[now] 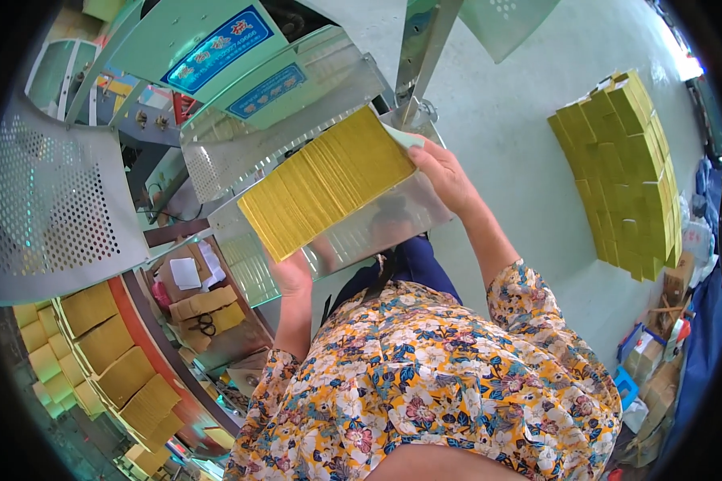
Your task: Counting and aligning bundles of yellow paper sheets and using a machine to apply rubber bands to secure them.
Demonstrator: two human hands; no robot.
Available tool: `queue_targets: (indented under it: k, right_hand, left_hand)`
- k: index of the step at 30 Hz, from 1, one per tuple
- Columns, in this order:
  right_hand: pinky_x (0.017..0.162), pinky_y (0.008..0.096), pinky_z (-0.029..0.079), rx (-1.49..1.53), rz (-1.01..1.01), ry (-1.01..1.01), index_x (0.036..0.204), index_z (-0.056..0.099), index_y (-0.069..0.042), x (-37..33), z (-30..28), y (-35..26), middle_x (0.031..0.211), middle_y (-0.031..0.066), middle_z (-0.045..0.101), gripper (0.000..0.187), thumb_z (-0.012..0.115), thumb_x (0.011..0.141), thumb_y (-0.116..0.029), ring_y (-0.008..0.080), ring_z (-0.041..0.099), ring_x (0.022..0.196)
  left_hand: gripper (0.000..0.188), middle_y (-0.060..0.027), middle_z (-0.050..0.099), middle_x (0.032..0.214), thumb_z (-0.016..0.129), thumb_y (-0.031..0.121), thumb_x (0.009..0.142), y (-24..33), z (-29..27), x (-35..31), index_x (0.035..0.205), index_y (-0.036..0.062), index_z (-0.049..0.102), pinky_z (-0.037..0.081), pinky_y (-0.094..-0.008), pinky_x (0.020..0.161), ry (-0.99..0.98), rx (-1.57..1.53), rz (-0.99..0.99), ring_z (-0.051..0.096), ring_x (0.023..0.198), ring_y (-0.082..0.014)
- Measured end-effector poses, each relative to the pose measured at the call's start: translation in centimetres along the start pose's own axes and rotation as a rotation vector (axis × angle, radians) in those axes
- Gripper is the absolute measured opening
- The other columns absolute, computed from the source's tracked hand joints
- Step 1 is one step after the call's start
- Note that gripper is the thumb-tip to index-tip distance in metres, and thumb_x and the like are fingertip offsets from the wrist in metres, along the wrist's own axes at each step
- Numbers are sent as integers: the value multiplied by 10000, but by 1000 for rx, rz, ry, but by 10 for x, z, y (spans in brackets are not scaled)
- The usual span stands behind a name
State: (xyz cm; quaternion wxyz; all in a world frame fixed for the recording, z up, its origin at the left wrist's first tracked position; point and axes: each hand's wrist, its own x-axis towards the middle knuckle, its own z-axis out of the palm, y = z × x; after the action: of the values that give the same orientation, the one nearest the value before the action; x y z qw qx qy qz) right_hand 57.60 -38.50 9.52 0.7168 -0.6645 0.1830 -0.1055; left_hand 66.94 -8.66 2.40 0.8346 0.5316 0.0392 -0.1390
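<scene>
A long block of yellow paper sheets [329, 180], many standing side by side, lies slantwise over a shiny metal tray [377, 228] in front of me. My left hand [292, 272] is closed around its near left end, the fingers partly hidden beneath the paper. At the far right end my right hand [448, 178] grips the block, thumb on top, with a pale sheet [403, 138] between the hand and the yellow paper. Just beyond the block stands a clear guard [321, 88] of a pale green machine.
A perforated metal panel [52, 192] stands at the left. Below it, a cardboard box [186, 301] holds paper scraps and black scissors [204, 325]. Yellow paper stacks [124, 377] line the lower left. On the right, a tall pile of yellow bundles [618, 176] stands on the floor.
</scene>
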Motion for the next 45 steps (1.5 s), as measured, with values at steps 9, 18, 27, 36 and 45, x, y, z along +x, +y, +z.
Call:
queue_targets:
  k: [9,18,27,36,45]
  right_hand:
    - [981,273,415,-145,-63,37,1324,566,-30,0,-15,6,1182,34,625,382,451,1004,-206,123,543,1088]
    - [990,316,454,-252,-277,87,1317,574,-70,1,1,27,1263,129,629,341,485,990,-108,222,608,1143]
    - [957,324,487,-342,-389,143,1303,582,-79,-2,11,32,1250,160,628,357,513,959,-18,275,628,1121]
    - [1017,350,445,-228,-352,94,1331,566,-79,-3,10,40,1292,155,606,356,498,986,-134,264,573,1206]
    - [1008,329,430,255,-112,-75,1327,581,-78,6,-6,41,1319,83,593,378,499,968,-162,186,550,1187]
  left_hand:
    - [499,-72,485,1419,413,391,1021,6,-7,-2,1402,71,449,324,-383,1106,12,12,24,431,1327,-224]
    - [507,-68,460,1441,420,394,1019,12,-8,-6,1412,75,440,307,-386,1125,29,11,18,415,1344,-223]
    - [527,-63,439,1464,424,393,1014,19,-3,-12,1437,79,415,301,-394,1136,60,33,4,400,1359,-227]
    - [518,-62,450,1455,418,381,1016,20,-3,-12,1427,65,426,302,-387,1130,67,7,-19,409,1350,-224]
    - [518,-66,461,1445,425,388,1012,20,-3,-12,1419,68,437,297,-398,1129,62,17,-7,408,1349,-229]
